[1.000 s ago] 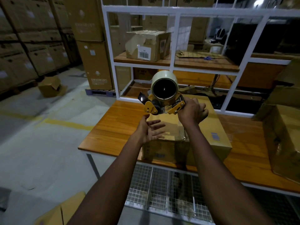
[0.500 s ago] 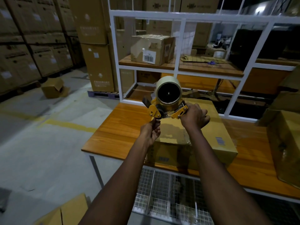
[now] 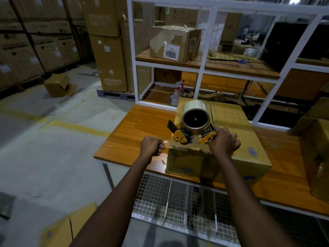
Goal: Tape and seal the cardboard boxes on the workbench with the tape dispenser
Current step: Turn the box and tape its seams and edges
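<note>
right hand [image 3: 223,142]: fingers curled tight round the handle of the tape dispenser [image 3: 193,130], holding it over the near left corner of the cardboard box [image 3: 231,120].

left hand [image 3: 152,146]: closed into a fist in the air just left of the box's near left corner, level with the dispenser. A thin, shiny tape strip [image 3: 166,141] runs from the fist to the dispenser. In the dim light the hand seems to pinch the strip's free end.

tape dispenser: yellow metal frame with a dark blade plate jutting out on its left. A pale tape roll [image 3: 195,106] sits on top, its dark core facing the camera.

cardboard box: brown, flaps closed, centre seam running away from the camera. It stands on the wooden workbench [image 3: 131,134].

second box [image 3: 316,157]: on the same bench, well to the right of the cardboard box.

white shelf frame [image 3: 201,68]: directly behind the box.

battered box [image 3: 175,43]: barcode label on its front; on a wooden shelf of that frame, above and behind the cardboard box.

spray bottle [image 3: 175,94]: low, just behind the box's far left corner.

wire mesh shelf [image 3: 178,198]: below the box, under the bench.

floor, left of the box: one open carton [image 3: 58,85], a yellow line [image 3: 78,127] and stacked cartons [image 3: 106,50].
</note>
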Demonstrator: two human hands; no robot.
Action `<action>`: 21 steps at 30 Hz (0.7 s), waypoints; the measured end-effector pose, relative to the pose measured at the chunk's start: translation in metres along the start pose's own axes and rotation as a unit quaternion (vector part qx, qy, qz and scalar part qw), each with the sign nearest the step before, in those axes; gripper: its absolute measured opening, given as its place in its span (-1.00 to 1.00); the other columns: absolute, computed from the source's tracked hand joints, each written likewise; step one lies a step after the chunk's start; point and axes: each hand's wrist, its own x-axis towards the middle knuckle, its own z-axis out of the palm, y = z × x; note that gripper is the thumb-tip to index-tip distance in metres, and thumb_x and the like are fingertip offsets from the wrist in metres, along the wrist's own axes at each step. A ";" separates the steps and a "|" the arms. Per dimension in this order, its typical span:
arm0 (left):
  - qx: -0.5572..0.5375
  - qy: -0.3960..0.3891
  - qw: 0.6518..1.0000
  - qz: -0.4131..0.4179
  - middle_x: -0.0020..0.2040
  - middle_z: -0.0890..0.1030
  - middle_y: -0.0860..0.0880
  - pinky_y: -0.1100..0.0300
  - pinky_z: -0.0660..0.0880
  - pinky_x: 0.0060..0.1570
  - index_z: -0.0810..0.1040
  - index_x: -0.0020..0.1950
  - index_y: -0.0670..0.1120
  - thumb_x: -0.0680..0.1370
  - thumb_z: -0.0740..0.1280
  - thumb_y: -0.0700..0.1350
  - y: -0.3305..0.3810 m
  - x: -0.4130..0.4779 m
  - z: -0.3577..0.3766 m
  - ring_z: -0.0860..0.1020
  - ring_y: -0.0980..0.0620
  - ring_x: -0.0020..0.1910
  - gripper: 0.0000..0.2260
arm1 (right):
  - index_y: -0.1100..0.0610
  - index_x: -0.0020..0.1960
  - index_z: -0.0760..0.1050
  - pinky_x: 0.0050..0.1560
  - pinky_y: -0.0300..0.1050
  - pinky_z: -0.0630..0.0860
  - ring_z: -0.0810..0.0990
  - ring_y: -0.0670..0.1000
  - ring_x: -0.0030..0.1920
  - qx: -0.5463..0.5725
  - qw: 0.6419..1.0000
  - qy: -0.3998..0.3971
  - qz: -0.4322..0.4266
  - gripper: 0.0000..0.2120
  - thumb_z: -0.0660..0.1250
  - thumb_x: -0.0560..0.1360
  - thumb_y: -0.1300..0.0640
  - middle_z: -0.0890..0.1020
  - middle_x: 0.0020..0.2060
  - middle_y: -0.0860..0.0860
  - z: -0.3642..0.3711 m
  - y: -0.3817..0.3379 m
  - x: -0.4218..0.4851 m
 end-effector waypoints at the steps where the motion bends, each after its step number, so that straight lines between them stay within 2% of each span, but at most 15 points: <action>1: 0.004 -0.006 1.000 0.000 -0.44 0.55 -0.12 0.22 0.37 -0.53 0.59 -0.23 -0.27 0.61 0.30 -0.24 -0.001 0.001 0.000 0.43 0.04 -0.56 -0.77 | -0.10 0.00 0.57 0.12 0.11 0.28 0.40 0.18 0.05 -0.007 1.000 0.001 -0.002 -0.93 0.35 0.52 -0.01 0.55 -0.03 0.02 0.002 0.002 -0.001; 9: 0.050 -0.044 0.998 0.008 -0.41 0.60 -0.15 0.25 0.39 -0.55 0.63 -0.20 -0.29 0.60 0.34 -0.18 -0.027 0.019 0.002 0.47 0.00 -0.54 -0.76 | -0.09 -0.02 0.58 0.09 0.10 0.27 0.40 0.18 0.00 -0.072 0.997 0.025 0.002 -0.93 0.37 0.50 0.02 0.51 -0.09 0.01 0.006 0.008 -0.011; 12: 0.081 -0.055 0.995 0.036 -0.40 0.62 -0.16 0.22 0.43 -0.56 0.63 -0.27 -0.24 0.60 0.35 -0.17 -0.040 0.022 0.005 0.49 0.00 -0.57 -0.73 | -0.06 0.05 0.59 0.08 0.09 0.25 0.39 0.21 0.01 -0.111 0.993 0.023 -0.008 -0.87 0.36 0.51 0.05 0.51 -0.07 0.05 0.008 0.012 -0.017; 15: 0.151 -0.074 0.981 0.093 -0.41 0.64 -0.05 0.04 0.56 -0.48 0.63 -0.31 -0.15 0.63 0.31 -0.07 -0.050 0.022 0.009 0.55 -0.05 -0.55 -0.66 | -0.02 0.07 0.59 0.07 0.09 0.26 0.39 0.22 0.01 -0.123 0.992 0.024 0.000 -0.85 0.35 0.52 0.12 0.52 -0.04 0.07 0.011 0.015 -0.021; 19: 0.302 -0.096 0.943 0.102 -0.37 0.66 0.03 0.10 0.61 -0.38 0.64 -0.21 -0.01 0.60 0.25 0.20 -0.061 0.026 0.006 0.60 0.03 -0.52 -0.63 | -0.02 0.00 0.57 0.06 0.09 0.25 0.37 0.22 -0.01 -0.138 0.990 0.036 -0.007 -0.91 0.37 0.51 0.12 0.51 -0.06 0.06 0.011 0.018 -0.021; 21: 0.350 -0.093 0.927 0.095 -0.26 0.70 0.03 0.08 0.64 -0.26 0.66 -0.09 0.05 0.54 0.32 0.22 -0.071 0.028 -0.001 0.63 0.04 -0.43 -0.73 | -0.02 -0.01 0.57 0.07 0.10 0.25 0.37 0.21 -0.01 -0.139 0.989 0.041 -0.012 -0.91 0.39 0.49 0.12 0.51 -0.07 0.06 0.010 0.019 -0.020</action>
